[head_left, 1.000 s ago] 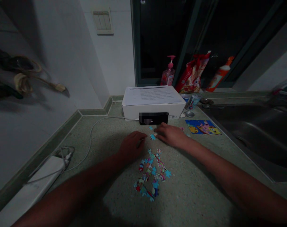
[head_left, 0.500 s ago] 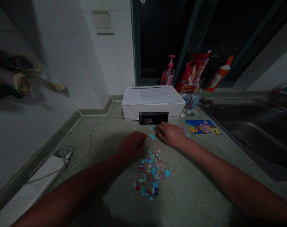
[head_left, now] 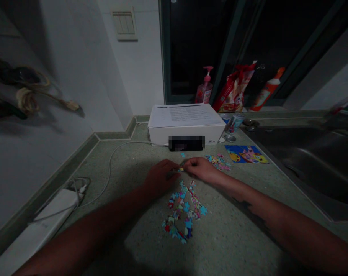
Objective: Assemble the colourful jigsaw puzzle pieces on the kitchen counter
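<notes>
My R hand (head_left: 201, 168) moved in toward L hand (head_left: 161, 176), baring R pile (head_left: 219, 161). Fingers bunched round small yellow pc (head_left: 181, 169); can't tell if either's pinching.

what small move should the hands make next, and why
I'd probably ease the right hand slightly toward the left hand: their fingertips nearly meet, and a small yellowish piece shows between them, while the blue piece lies just beyond, apart from both hands.
</notes>
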The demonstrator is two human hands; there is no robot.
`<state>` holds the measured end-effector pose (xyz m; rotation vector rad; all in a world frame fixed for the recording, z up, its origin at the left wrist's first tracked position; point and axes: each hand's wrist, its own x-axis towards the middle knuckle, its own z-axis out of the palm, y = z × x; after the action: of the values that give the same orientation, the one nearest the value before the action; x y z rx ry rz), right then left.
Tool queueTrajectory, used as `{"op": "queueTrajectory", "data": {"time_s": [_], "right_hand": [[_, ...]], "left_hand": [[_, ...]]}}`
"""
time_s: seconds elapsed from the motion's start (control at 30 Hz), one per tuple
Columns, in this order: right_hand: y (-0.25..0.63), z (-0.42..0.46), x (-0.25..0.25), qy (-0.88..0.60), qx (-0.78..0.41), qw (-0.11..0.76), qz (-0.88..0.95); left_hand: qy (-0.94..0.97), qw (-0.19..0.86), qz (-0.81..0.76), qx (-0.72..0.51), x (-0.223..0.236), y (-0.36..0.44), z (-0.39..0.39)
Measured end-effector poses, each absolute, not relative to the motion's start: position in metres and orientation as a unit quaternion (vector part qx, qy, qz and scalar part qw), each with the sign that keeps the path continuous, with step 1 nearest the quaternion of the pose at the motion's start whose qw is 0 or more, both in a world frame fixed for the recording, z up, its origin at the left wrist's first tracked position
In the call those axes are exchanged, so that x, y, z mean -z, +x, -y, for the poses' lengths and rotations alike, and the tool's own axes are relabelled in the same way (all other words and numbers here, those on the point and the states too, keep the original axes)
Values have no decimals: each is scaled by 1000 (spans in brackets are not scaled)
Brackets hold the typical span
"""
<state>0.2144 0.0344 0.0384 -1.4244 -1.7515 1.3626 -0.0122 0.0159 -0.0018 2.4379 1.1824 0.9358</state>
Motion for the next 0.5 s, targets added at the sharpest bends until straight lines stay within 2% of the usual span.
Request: {"op": "queueTrajectory", "data": {"time_s": [0.37,0.43,0.5], "right_hand": [[214,-35,-33,-500,-529,259,635],[216,-36,-31,-496,-505,273,652],[218,-36,-29,-489,-431,310,692]], "left_hand": [[837,128,-414,-333,1,-12,-15],[832,136,-421,-334,0,-13,-16],[828,141,-423,-340,0,-14,-16]]}}
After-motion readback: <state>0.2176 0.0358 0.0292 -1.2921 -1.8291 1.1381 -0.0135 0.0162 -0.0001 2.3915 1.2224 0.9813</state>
